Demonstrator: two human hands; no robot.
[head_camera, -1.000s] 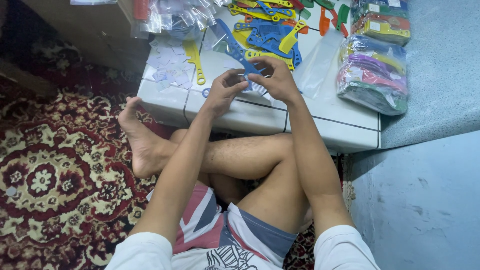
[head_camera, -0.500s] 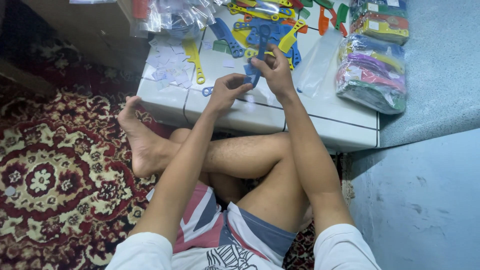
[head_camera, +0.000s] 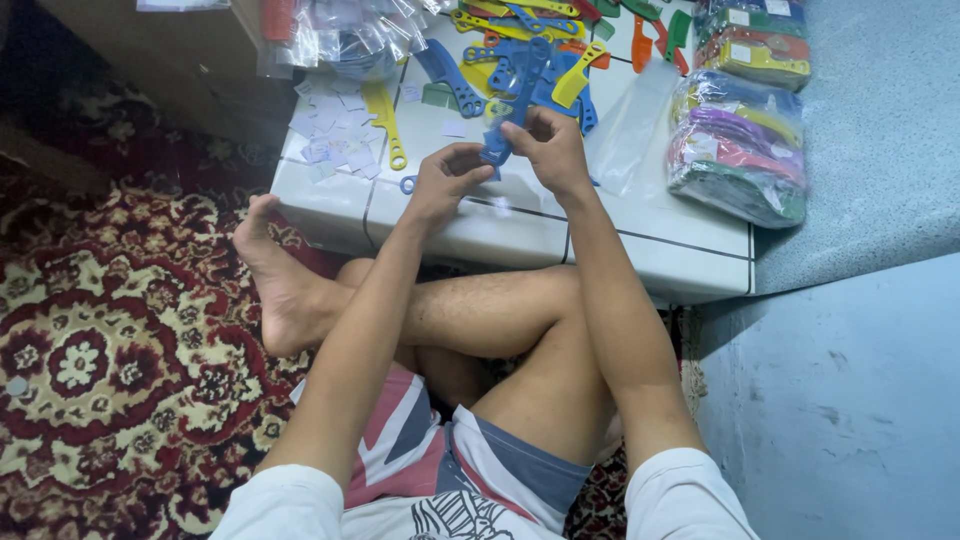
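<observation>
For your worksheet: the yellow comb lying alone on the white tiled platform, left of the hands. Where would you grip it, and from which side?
Probably grip the yellow comb by its narrow handle, the end nearer the person with the ring. It lies flat on the platform, so come from above and pinch the handle's long edges; the far toothed end is wider and awkward. Paper slips lie beside it.

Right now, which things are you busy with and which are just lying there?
In hand:
blue comb, pinched by left hand and right hand

Lying about:
yellow comb
pile of loose combs
stack of bagged combs
small paper slips
patterned rug
</observation>
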